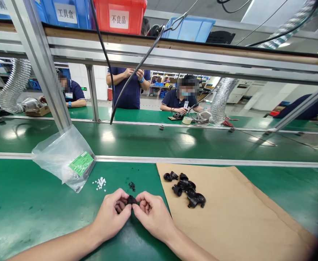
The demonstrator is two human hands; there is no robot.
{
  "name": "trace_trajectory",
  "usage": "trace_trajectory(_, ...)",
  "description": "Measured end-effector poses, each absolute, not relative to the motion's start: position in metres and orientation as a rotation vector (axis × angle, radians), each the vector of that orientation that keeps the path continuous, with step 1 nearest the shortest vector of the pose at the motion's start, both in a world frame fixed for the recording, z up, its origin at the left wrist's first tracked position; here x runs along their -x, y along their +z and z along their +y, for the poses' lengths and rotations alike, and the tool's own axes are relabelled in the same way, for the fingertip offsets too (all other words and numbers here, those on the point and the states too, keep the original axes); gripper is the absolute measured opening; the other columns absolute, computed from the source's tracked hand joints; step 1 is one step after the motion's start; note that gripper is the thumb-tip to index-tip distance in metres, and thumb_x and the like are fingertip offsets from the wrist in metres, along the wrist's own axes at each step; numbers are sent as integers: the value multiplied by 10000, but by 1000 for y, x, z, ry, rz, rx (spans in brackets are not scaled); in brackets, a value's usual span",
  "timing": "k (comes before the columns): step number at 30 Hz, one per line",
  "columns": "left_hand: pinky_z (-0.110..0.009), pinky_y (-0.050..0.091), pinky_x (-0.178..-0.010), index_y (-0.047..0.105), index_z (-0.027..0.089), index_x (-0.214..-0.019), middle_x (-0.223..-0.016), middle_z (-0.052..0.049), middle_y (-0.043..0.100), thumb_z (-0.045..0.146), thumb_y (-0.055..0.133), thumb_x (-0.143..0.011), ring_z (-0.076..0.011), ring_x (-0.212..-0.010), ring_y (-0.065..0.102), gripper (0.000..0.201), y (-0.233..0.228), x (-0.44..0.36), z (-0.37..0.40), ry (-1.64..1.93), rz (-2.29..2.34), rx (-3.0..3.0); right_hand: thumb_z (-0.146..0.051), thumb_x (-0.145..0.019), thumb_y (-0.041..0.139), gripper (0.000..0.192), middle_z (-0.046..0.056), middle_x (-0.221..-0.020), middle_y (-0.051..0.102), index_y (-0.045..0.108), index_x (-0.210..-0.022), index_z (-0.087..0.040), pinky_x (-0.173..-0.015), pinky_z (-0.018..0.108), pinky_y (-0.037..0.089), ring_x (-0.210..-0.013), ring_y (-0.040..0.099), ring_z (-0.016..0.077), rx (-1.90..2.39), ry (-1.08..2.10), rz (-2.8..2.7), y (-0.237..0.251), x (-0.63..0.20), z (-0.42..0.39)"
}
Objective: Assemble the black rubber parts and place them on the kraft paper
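A small black plastic part (131, 199) is pinched between my two hands, just above the green bench. My left hand (112, 212) grips its left side with thumb and fingers. From the right, my right hand (153, 214) holds it the same way, fingers curled. Right behind the hands lies a little heap of tiny black pieces (132, 186). To its left is a scatter of small white pieces (101, 182). Several larger black plastic parts (187, 186), cup-like and curved, lie in a group on a sheet of brown paper (224, 224) to the right.
A clear plastic bag (58, 154) with a green label lies at the back left, by a metal post (40, 61). Beyond a metal strip (137, 160) runs a green surface. Cables (137, 70) hang from the overhead shelf. Other people (182, 96) are across the bench.
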State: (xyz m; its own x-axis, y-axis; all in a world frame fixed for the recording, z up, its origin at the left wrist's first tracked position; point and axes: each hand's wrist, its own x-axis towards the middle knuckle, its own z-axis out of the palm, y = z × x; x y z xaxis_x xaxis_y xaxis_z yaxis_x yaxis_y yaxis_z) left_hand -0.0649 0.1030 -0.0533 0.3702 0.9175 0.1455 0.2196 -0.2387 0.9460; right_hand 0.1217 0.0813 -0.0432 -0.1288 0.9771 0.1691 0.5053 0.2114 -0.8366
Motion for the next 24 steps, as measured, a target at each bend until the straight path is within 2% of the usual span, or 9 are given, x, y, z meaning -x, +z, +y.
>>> trace_trajectory(11, -218, 385, -543, 524, 210, -788, -617, 56, 506, 221, 617, -875, -122, -559, 478, 128, -53, 65, 100, 967, 961, -1667, -268, -885, 631, 140, -92, -535, 411, 588, -768, -204, -495, 220, 302, -481, 387, 100, 1370, 768, -1755, -42, -119, 75)
trace_trajectory(15, -225, 420, -551, 534, 207, -807, -610, 48, 547, 234, 621, -893, -132, -555, 539, 124, -56, 65, 102, 962, 979, -1629, -308, -921, 609, 150, -86, -541, 423, 659, -840, -193, -497, 225, 310, -478, 401, 108, 1371, 755, -1773, -44, -120, 78)
trace_trajectory(18, -240, 477, -573, 596, 186, -904, -672, 14, 617, 276, 611, -928, -158, -603, 619, 94, -58, 65, 105, 935, 964, -1559, -319, -942, 599, 170, -71, -559, 473, 715, -930, -194, -525, 230, 344, -495, 447, 120, 1390, 679, -1825, -43, -122, 81)
trace_trajectory(24, -302, 577, -707, 619, 156, -1185, -842, -57, 713, 362, 594, -986, -204, -749, 711, 288, -59, 66, 106, 903, 892, -1538, -319, -956, 588, 195, -59, -565, 499, 748, -962, -209, -551, 238, 362, -517, 487, 137, 1427, 575, -1859, -40, -124, 86)
